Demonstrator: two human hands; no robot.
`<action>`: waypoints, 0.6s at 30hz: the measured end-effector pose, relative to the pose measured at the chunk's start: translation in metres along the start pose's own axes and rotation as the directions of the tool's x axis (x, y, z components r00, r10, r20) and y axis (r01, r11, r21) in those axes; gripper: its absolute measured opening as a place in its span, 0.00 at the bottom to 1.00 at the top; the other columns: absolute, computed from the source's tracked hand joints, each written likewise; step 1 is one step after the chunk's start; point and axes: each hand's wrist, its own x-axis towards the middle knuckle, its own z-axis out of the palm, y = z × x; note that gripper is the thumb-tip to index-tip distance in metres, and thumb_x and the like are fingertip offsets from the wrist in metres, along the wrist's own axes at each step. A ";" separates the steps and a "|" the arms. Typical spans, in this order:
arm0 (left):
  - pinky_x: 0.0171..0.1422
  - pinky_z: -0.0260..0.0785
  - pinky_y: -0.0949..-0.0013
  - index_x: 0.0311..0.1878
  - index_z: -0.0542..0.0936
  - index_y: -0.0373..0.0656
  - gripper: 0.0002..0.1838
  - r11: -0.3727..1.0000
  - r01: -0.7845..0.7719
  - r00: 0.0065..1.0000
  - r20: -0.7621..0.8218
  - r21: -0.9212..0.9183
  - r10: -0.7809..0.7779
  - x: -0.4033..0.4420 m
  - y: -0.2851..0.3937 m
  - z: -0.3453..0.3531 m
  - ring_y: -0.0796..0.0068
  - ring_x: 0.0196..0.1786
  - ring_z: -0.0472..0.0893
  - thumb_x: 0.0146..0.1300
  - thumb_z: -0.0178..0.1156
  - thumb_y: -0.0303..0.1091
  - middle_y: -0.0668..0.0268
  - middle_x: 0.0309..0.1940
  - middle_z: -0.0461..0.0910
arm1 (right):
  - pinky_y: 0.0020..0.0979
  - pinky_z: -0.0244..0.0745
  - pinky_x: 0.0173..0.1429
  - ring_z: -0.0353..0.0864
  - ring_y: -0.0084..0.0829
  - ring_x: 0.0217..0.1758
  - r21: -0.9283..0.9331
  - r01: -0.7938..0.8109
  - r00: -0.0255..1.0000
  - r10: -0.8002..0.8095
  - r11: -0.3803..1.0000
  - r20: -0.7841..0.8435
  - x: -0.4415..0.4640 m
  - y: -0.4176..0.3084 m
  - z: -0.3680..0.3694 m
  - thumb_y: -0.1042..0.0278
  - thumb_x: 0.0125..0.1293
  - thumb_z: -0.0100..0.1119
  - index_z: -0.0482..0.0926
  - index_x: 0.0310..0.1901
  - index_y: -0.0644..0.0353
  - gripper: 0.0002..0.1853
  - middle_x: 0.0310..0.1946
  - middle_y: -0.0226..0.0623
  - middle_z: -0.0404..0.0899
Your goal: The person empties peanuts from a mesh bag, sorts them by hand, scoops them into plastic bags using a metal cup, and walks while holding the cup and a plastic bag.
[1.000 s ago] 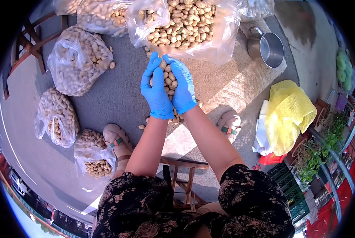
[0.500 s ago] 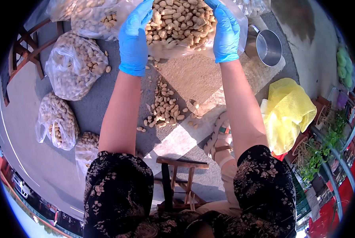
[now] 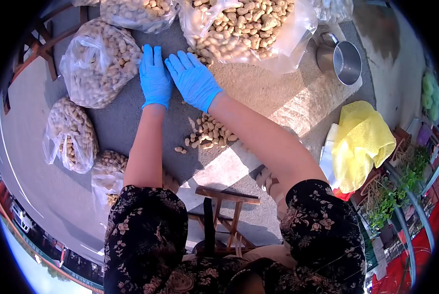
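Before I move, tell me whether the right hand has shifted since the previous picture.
Yes: the right hand has moved left, farther from the cup, and is now beside the left hand.

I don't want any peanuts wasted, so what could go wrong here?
Loose peanuts lie on the ground not far from a sandalled foot, so a careless step might crush or scatter them. The big bag is wide open with the right hand close by, so a bump could perhaps spill more.
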 end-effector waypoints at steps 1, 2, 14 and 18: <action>0.67 0.55 0.55 0.64 0.64 0.44 0.29 0.993 0.020 0.999 0.047 0.116 -0.026 0.000 0.003 0.001 0.55 0.67 0.61 0.56 0.51 0.25 0.54 0.67 0.57 | 0.39 0.50 0.69 0.59 0.41 0.66 -0.110 -0.036 0.997 0.044 0.993 0.070 0.010 0.003 0.003 0.65 0.58 0.50 0.61 0.63 0.66 0.30 0.61 0.45 0.64; 0.67 0.55 0.54 0.65 0.63 0.45 0.30 0.972 0.037 0.994 0.092 0.232 -0.060 0.000 0.005 0.002 0.55 0.68 0.60 0.56 0.51 0.25 0.54 0.68 0.56 | 0.39 0.47 0.71 0.57 0.41 0.67 -0.220 -0.063 0.986 0.095 0.974 0.136 0.018 0.006 0.006 0.64 0.59 0.49 0.60 0.64 0.66 0.31 0.62 0.45 0.63; 0.66 0.56 0.55 0.64 0.65 0.41 0.28 0.987 0.098 0.982 0.175 -0.127 -0.075 -0.100 0.047 -0.021 0.49 0.60 0.65 0.60 0.55 0.38 0.51 0.63 0.64 | 0.38 0.61 0.55 0.66 0.42 0.54 0.037 -0.060 0.898 0.038 0.998 0.438 -0.089 -0.001 -0.005 0.61 0.61 0.47 0.62 0.64 0.63 0.30 0.51 0.43 0.69; 0.70 0.51 0.54 0.66 0.61 0.40 0.36 0.925 0.012 0.954 0.282 -0.379 0.103 -0.144 0.066 -0.036 0.49 0.66 0.61 0.56 0.60 0.43 0.50 0.67 0.58 | 0.44 0.60 0.60 0.63 0.47 0.59 0.351 -0.092 0.963 -0.007 0.932 0.271 -0.146 -0.010 -0.023 0.50 0.55 0.57 0.60 0.65 0.59 0.38 0.57 0.49 0.64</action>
